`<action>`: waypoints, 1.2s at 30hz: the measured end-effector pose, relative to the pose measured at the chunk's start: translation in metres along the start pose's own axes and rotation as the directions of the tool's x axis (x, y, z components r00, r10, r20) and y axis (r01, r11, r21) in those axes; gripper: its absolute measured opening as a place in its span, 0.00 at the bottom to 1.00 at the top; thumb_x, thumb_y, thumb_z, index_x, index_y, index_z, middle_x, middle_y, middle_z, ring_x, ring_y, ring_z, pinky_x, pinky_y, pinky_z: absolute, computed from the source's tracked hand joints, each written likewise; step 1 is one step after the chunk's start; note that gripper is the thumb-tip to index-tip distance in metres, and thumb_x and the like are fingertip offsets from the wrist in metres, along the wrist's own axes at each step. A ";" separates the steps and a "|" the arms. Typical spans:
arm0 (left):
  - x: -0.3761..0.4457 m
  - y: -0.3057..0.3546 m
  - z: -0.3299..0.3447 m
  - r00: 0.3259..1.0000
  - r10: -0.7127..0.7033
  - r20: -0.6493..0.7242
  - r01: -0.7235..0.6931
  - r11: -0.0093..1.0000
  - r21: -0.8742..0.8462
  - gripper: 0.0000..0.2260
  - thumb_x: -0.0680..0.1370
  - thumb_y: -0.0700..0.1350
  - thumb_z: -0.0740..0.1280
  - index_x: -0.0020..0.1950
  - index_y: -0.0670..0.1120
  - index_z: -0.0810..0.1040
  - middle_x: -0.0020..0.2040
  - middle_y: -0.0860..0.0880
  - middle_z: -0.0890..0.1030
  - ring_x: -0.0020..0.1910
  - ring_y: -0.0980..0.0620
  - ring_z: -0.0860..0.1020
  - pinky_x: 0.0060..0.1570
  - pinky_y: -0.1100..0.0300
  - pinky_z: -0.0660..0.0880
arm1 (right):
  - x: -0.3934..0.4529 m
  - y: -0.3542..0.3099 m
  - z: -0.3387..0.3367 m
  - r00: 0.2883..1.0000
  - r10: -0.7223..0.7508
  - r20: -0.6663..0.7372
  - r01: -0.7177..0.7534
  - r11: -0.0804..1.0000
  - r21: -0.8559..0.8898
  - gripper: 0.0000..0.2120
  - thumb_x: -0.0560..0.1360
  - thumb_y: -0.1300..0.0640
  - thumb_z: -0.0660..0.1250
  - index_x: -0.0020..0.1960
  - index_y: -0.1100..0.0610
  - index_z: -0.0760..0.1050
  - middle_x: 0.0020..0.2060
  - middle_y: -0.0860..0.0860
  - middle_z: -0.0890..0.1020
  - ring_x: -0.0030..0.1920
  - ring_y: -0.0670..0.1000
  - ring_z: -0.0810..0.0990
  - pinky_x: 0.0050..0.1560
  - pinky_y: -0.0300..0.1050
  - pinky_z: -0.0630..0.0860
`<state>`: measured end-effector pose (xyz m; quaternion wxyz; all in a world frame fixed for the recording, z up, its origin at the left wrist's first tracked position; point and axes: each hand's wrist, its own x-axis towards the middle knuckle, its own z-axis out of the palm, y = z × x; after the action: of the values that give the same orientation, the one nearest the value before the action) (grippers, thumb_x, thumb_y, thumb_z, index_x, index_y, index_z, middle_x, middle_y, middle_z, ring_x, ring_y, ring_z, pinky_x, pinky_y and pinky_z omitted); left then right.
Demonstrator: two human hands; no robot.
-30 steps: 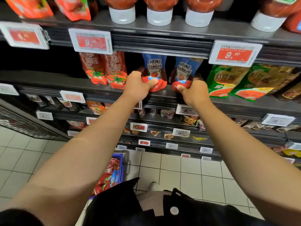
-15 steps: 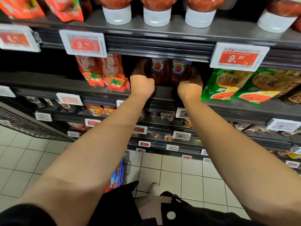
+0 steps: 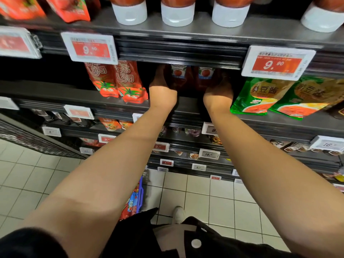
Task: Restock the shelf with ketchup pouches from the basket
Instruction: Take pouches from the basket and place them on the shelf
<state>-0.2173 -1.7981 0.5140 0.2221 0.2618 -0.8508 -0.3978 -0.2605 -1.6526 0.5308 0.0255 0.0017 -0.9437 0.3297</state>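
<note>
A shop aisle, plainly a supermarket: tiered dark metal shelves point(image 3: 279, 125) stocked with sauce pouches point(image 3: 130, 82) and upturned bottles point(image 3: 177, 10), red-and-white electronic price tags point(image 3: 90, 48) clipped along every shelf edge, pale tiled floor point(image 3: 214, 198) below, a blue shopping basket point(image 3: 140, 194) standing there.

pouch tops point(image 3: 178, 68): behind shelf edge | fingers point(image 3: 160, 75): shadowed | basket point(image 3: 140, 196): mostly hidden

Dark metal shelf point(image 3: 74, 94) carrying two red tomato pouches point(image 3: 117, 81) standing at left, two ketchup pouches point(image 3: 191, 77) sitting deep in shadow at the middle, green sauce bags point(image 3: 264, 97) lying at right, tiled floor point(image 3: 204, 192) bearing a blue basket point(image 3: 140, 194)
</note>
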 end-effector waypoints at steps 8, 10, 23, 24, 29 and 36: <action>0.009 0.004 0.004 0.995 0.031 0.092 -0.063 0.925 0.375 0.19 0.82 0.43 0.63 0.71 0.41 0.66 0.60 0.42 0.76 0.59 0.44 0.77 0.55 0.58 0.71 | 0.003 -0.006 -0.002 1.000 0.018 -0.019 -0.021 0.992 -0.127 0.23 0.82 0.59 0.60 0.74 0.66 0.62 0.70 0.62 0.70 0.70 0.61 0.71 0.67 0.49 0.69; 0.010 0.007 0.004 0.998 0.009 0.065 -0.028 0.958 0.285 0.24 0.81 0.47 0.67 0.74 0.43 0.65 0.67 0.43 0.76 0.65 0.45 0.75 0.61 0.60 0.69 | 0.002 -0.009 -0.003 1.000 0.021 0.002 -0.020 0.988 -0.156 0.23 0.82 0.60 0.60 0.74 0.66 0.61 0.71 0.62 0.69 0.71 0.61 0.70 0.67 0.50 0.69; -0.070 -0.019 -0.050 0.963 0.250 0.098 -0.254 0.967 0.028 0.18 0.77 0.42 0.70 0.66 0.43 0.72 0.60 0.47 0.75 0.59 0.54 0.74 0.58 0.68 0.70 | -0.065 0.020 -0.012 0.991 -0.121 -0.065 0.132 0.968 0.212 0.24 0.73 0.62 0.68 0.68 0.62 0.69 0.58 0.59 0.76 0.59 0.57 0.76 0.60 0.44 0.73; -0.083 -0.035 -0.065 0.942 0.323 0.097 -0.323 0.946 -0.013 0.16 0.77 0.40 0.69 0.65 0.45 0.73 0.59 0.50 0.76 0.58 0.57 0.74 0.58 0.70 0.70 | -0.076 0.029 -0.013 0.983 -0.165 -0.078 0.180 0.943 0.281 0.21 0.73 0.63 0.68 0.65 0.60 0.71 0.57 0.57 0.76 0.57 0.55 0.77 0.58 0.42 0.74; -0.133 -0.148 -0.136 0.965 0.207 0.161 -0.231 0.962 0.148 0.11 0.76 0.43 0.68 0.58 0.51 0.74 0.53 0.58 0.75 0.52 0.64 0.72 0.54 0.68 0.70 | -0.126 0.054 -0.005 0.920 -0.359 -0.157 0.392 0.849 0.353 0.12 0.71 0.62 0.68 0.54 0.55 0.74 0.49 0.49 0.78 0.52 0.52 0.75 0.53 0.41 0.71; -0.184 -0.298 -0.225 0.758 -0.592 0.276 0.503 0.799 0.330 0.06 0.76 0.34 0.68 0.50 0.43 0.78 0.49 0.39 0.83 0.52 0.37 0.81 0.52 0.47 0.79 | -0.174 0.046 0.055 0.861 -0.507 -0.046 0.492 0.803 0.337 0.07 0.73 0.59 0.66 0.51 0.54 0.73 0.48 0.45 0.74 0.51 0.55 0.74 0.54 0.37 0.66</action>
<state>0.1350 -1.9730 0.3776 -0.1000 0.4462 -0.8026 -0.3830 -0.0898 -1.6533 0.4511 0.0889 0.2618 -0.8395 0.4677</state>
